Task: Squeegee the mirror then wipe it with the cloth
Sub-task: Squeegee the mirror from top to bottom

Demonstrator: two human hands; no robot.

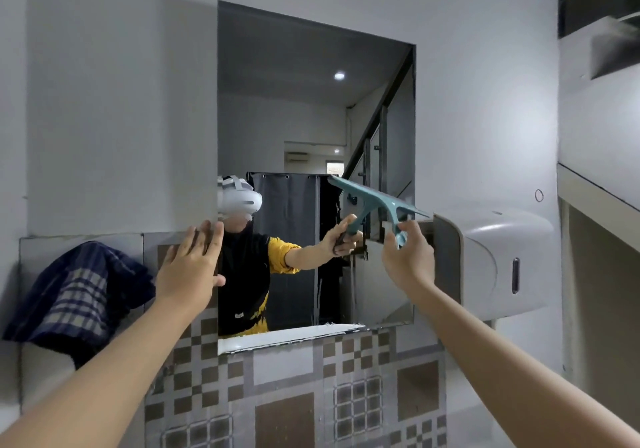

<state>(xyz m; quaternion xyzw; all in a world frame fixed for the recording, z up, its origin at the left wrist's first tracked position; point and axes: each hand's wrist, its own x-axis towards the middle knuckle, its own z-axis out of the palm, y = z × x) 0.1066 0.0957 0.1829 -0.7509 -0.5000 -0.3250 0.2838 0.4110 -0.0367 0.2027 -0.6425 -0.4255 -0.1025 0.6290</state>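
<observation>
A tall frameless mirror [304,108] hangs on the white wall straight ahead. My right hand [408,260] grips the handle of a teal squeegee [377,201], whose blade lies tilted against the glass in the mirror's right half, a little below mid-height. My left hand [192,267] is flat with its fingers spread, pressed on the wall at the mirror's left edge. A dark blue checked cloth [79,295] is draped over a ledge at the far left, apart from both hands. The mirror reflects a person in a yellow and black top holding the squeegee.
A white paper dispenser [498,260] sticks out from the wall just right of the mirror, close to the squeegee's blade end. Brown and grey patterned tiles [294,395] cover the wall below. A ledge [599,198] runs along the right wall.
</observation>
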